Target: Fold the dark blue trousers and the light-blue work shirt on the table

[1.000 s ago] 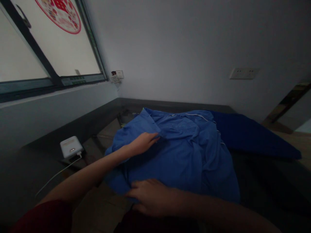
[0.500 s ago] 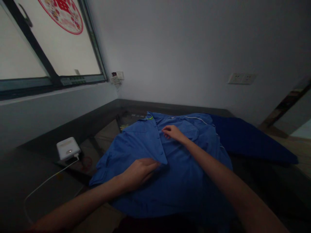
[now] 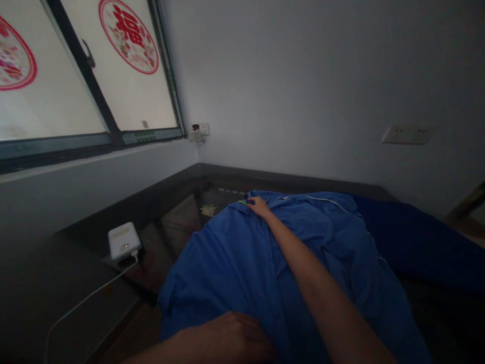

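A blue shirt (image 3: 227,253) with white piping and a bright yellow-green trim near the collar lies spread over the table in front of me. At its far end, my right hand (image 3: 258,206) is closed with its fingers pinched on the collar edge; the forearm crosses over the shirt front. Close to the bottom of the view, my left hand (image 3: 240,333) has its fingers curled on the near part of the shirt's front edge. Its fingertips are dim and partly hidden.
A white device (image 3: 124,240) with a white cable (image 3: 91,294) plugged in sits on the dark glass tabletop (image 3: 178,222) at left. Darker blue cloth (image 3: 409,232) lies to the right. Behind are a wall with sockets (image 3: 407,135) and a window (image 3: 144,91) with red round stickers.
My right hand has moved from the button edge up to the collar. My left hand has come nearer to me, and the shirt front now lies straighter. The view has shifted.
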`<state>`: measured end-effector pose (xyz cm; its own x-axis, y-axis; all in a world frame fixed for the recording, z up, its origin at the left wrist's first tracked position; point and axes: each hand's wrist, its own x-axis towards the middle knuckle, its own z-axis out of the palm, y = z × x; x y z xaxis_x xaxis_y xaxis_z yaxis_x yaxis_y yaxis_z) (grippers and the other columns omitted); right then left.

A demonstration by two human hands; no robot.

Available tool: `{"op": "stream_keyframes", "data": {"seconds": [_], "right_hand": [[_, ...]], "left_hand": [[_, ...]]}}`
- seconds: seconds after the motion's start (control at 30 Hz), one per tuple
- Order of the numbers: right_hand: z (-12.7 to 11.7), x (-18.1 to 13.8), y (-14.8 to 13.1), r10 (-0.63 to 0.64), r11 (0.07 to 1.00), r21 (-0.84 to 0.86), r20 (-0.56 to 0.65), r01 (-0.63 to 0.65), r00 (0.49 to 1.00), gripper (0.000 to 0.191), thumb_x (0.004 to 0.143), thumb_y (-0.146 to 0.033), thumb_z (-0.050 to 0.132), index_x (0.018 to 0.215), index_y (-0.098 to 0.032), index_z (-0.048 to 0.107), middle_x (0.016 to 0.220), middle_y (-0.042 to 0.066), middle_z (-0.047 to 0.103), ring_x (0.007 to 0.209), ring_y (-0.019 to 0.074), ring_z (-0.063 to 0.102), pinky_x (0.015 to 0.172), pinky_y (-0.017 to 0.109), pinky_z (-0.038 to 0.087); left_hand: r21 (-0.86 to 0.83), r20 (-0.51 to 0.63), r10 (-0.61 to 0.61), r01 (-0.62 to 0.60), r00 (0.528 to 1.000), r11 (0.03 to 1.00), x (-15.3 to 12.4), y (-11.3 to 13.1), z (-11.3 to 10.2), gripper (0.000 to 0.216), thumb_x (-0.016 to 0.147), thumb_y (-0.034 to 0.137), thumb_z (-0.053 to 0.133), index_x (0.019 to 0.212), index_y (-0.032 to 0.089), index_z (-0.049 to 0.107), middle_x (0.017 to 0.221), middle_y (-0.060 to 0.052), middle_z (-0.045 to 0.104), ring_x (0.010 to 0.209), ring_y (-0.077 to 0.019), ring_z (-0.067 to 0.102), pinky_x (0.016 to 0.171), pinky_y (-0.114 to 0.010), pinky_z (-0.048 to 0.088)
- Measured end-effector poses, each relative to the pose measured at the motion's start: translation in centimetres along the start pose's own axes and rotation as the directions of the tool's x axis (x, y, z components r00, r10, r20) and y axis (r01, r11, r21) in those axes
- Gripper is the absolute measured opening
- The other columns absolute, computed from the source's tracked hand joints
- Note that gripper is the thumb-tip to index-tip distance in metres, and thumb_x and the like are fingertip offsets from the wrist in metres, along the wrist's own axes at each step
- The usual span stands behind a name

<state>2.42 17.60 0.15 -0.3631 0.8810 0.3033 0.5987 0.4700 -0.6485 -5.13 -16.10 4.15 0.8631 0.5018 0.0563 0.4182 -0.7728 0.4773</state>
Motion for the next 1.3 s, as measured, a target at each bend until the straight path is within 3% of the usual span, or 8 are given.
{"op": "stream_keyframes", "data": {"seconds": [0.17,0.4,0.7,0.83,0.9,0.97,1.1,1.3], "right_hand": [[-0.6,0.7,0.5,-0.005,1.0,-0.004,-0.081,0.005,0.997,0.039,0.077,-0.009,0.056,0.115,-0.012,0.065,0.123,0.013,0.063,0.118,0.0228,0.056,0.102,0.034,0.039],[-6.2,0.2,2.2,-0.013,1.0,0.009,-0.307,0.016,0.952,0.043,0.089,-0.019,0.041,0.128,-0.011,0.056,0.133,0.014,0.056,0.124,0.0194,0.05,0.105,0.035,0.036],[-5.7,-5.5,6.5,0.118,0.986,-0.084,-0.245,-0.142,0.962,0.029,0.085,-0.02,0.048,0.096,-0.011,0.073,0.097,0.013,0.072,0.095,0.0251,0.065,0.086,0.036,0.048],[-5.6,-6.4,5.7,0.088,0.976,-0.172,-0.231,-0.13,0.969,0.028,0.084,-0.019,0.052,0.102,-0.01,0.071,0.113,0.016,0.065,0.111,0.0261,0.056,0.098,0.038,0.04],[-5.4,-6.7,4.5,0.06,0.973,-0.203,-0.23,-0.109,0.971,0.03,0.086,-0.021,0.052,0.109,-0.013,0.069,0.127,0.016,0.057,0.121,0.0267,0.048,0.103,0.039,0.035],[-4.7,-7.3,3.4,0.024,0.964,-0.254,-0.19,-0.073,0.982,0.032,0.088,-0.025,0.051,0.115,-0.016,0.066,0.136,0.015,0.05,0.126,0.0273,0.042,0.104,0.041,0.033],[-2.8,-8.9,2.5,0.006,0.91,-0.413,-0.014,-0.012,1.0,0.042,0.093,-0.034,0.046,0.13,-0.017,0.055,0.143,0.015,0.044,0.13,0.0277,0.038,0.106,0.043,0.031],[-1.3,-10.0,3.4,0.061,0.869,-0.494,0.046,-0.03,0.997,0.048,0.096,-0.043,0.038,0.137,-0.02,0.049,0.144,0.015,0.045,0.133,0.0292,0.037,0.109,0.049,0.022]], "left_hand": [[-0.112,0.034,0.011,-0.007,0.999,0.994,0.5,-1.2,0.6,0.026,0.092,0.021,0.051,0.116,0.018,0.058,0.11,-0.012,0.069,0.105,-0.0224,0.064,0.09,-0.03,0.05],[-0.235,-0.035,0.063,-0.069,0.997,0.969,-0.8,0.5,-2.0,0.031,0.095,0.021,0.04,0.121,0.019,0.056,0.12,-0.012,0.065,0.113,-0.0232,0.06,0.097,-0.035,0.046],[-0.392,0.114,0.098,-0.046,0.989,0.919,-1.9,2.4,-0.8,0.038,0.095,0.036,0.043,0.13,0.023,0.053,0.123,-0.01,0.064,0.112,-0.0237,0.061,0.094,-0.034,0.048],[-0.357,-0.029,-0.148,0.128,0.989,0.925,-1.8,-1.6,-4.0,0.04,0.093,0.041,0.049,0.128,0.022,0.053,0.124,-0.007,0.063,0.113,-0.022,0.059,0.096,-0.033,0.046],[-0.281,-0.263,-0.378,0.304,0.888,0.91,-2.1,-6.0,-7.1,0.033,0.096,0.035,0.041,0.121,0.022,0.057,0.117,-0.006,0.066,0.107,-0.0198,0.061,0.094,-0.033,0.046],[-0.176,-0.463,-0.517,0.497,0.72,0.85,-2.6,-11.6,-9.8,0.031,0.094,0.029,0.042,0.118,0.019,0.058,0.115,-0.008,0.066,0.107,-0.0211,0.06,0.095,-0.035,0.045],[-0.146,-0.58,-0.675,0.757,0.455,0.636,-3.1,-21.6,-12.0,0.034,0.08,0.013,0.055,0.113,0.013,0.061,0.12,-0.013,0.062,0.115,-0.0244,0.054,0.101,-0.035,0.038],[-0.277,-0.488,-0.769,0.761,0.414,0.586,-0.3,-26.4,-10.8,0.03,0.083,0.029,0.051,0.103,0.013,0.067,0.109,-0.012,0.069,0.1,-0.0219,0.063,0.085,-0.028,0.047]]}}
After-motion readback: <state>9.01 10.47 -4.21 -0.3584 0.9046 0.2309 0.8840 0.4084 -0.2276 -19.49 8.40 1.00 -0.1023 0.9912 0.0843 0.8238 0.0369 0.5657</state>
